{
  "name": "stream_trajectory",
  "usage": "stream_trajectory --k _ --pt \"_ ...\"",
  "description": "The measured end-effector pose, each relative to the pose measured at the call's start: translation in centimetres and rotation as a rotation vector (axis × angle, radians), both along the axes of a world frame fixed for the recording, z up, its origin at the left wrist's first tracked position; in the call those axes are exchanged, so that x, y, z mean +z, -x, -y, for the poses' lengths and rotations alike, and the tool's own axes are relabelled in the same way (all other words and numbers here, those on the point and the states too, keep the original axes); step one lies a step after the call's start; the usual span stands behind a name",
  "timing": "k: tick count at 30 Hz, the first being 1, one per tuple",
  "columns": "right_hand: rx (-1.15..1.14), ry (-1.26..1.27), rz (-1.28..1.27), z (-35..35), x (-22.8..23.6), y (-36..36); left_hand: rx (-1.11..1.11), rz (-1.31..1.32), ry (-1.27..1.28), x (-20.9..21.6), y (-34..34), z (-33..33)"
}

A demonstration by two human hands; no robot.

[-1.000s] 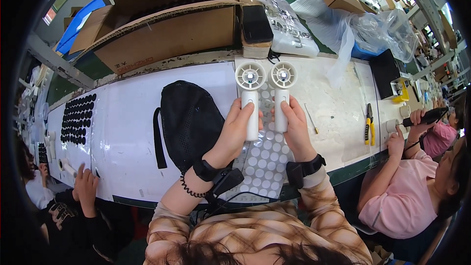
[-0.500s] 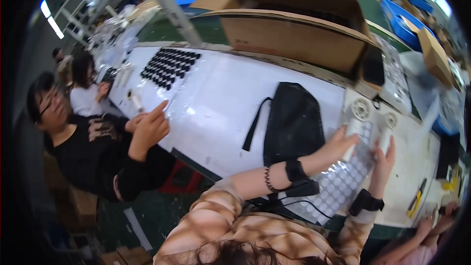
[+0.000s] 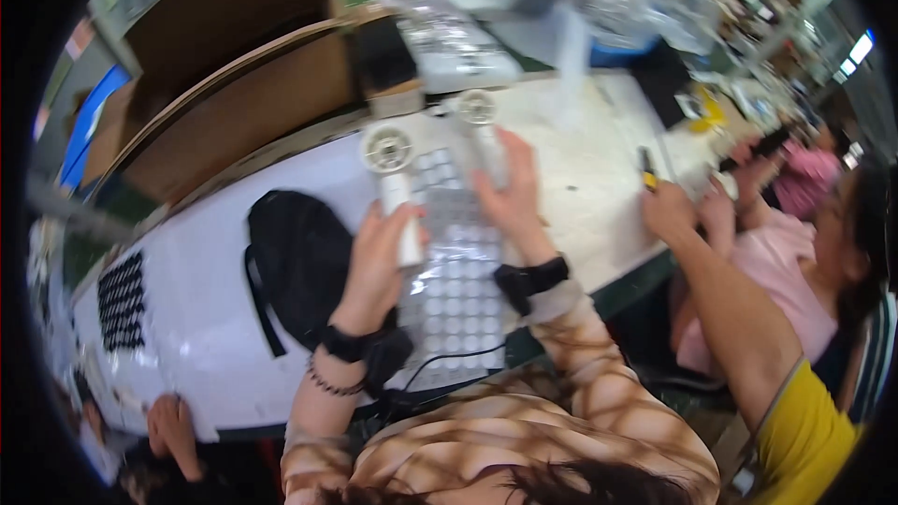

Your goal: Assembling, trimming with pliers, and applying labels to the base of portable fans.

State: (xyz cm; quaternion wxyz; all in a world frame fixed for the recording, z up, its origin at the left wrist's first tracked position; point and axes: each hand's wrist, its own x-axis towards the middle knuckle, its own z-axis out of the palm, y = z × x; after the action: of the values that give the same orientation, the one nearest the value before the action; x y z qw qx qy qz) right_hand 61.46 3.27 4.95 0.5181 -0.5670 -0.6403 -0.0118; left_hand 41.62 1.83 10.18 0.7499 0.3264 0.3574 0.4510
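My left hand is wrapped round the handle of a white handheld fan, its round slotted head pointing away from me. In my right hand is a second, similar white fan, held a little farther off and to the right. The two fans are apart. Beneath and between my hands lies a sheet of white round pieces under clear plastic. To the left of my left hand, a black fabric bag with a strap rests on the white table surface.
Rows of black round parts sit at far left. A large open cardboard box stands behind the table, beside clear-bagged parts. On the right, a co-worker's hand grips a yellow-and-black tool; another person sits beyond.
The view has swung right, bringing a co-worker's yellow sleeve into sight. That co-worker's hand is now on the yellow-and-black tool, which lay untouched before. Both fans stay in my hands.
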Motion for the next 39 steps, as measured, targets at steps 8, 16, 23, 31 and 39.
stream_trajectory --k 8,16,23,31,39 --pt "0.798 0.282 -0.824 2.5 2.7 2.2 -0.523 -0.109 -0.059 1.7 0.3 0.5" --pt "0.603 0.302 -0.792 2.5 1.8 2.0 -0.458 -0.051 -0.128 3.6 1.6 0.8" --pt "0.547 0.472 -1.317 3.4 1.5 5.7 -0.050 -0.456 -0.977 3.0 1.7 -0.3" --pt "0.816 0.807 -0.393 3.3 0.9 4.7 0.207 -0.209 -1.041 2.4 1.9 -0.2" --pt "0.184 0.454 0.306 3.1 1.9 1.4 0.092 -0.330 -0.454 1.8 2.0 -0.3"
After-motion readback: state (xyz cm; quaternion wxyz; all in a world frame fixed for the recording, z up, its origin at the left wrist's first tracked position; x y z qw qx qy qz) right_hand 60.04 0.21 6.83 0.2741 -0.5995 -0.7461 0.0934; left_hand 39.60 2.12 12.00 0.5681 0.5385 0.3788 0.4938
